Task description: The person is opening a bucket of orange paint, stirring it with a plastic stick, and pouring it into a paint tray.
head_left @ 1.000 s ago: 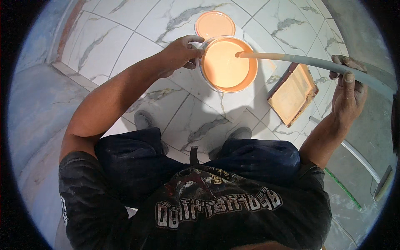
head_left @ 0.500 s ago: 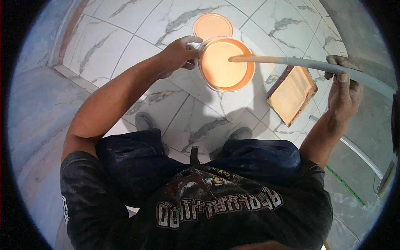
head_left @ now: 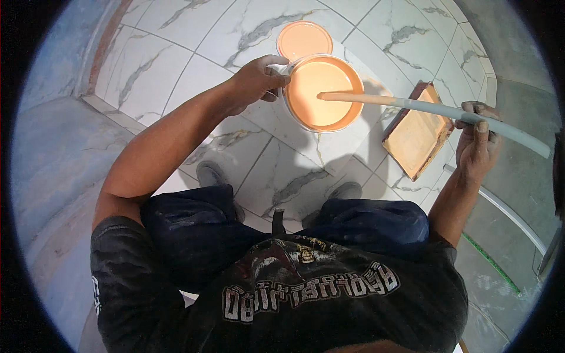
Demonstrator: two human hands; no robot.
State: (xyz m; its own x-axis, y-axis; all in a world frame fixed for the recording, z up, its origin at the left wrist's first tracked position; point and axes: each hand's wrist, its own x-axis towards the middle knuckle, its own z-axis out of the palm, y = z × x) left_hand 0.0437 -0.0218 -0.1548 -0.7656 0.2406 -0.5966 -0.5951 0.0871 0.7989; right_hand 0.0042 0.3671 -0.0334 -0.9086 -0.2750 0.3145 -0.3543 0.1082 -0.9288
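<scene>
The left hand grips the rim of the bucket on the floor. The right hand is closed around the pole, its tip in the paint.

A single head-worn fisheye camera looks steeply down from above the person's torso toward the tiled floor. The view is upright and unmirrored; straight tile joints bend toward the circular rim. The paint bucket lies at arm's length in the upper centre. Both forearms enter from the lower edge. No second view is supplied.
</scene>
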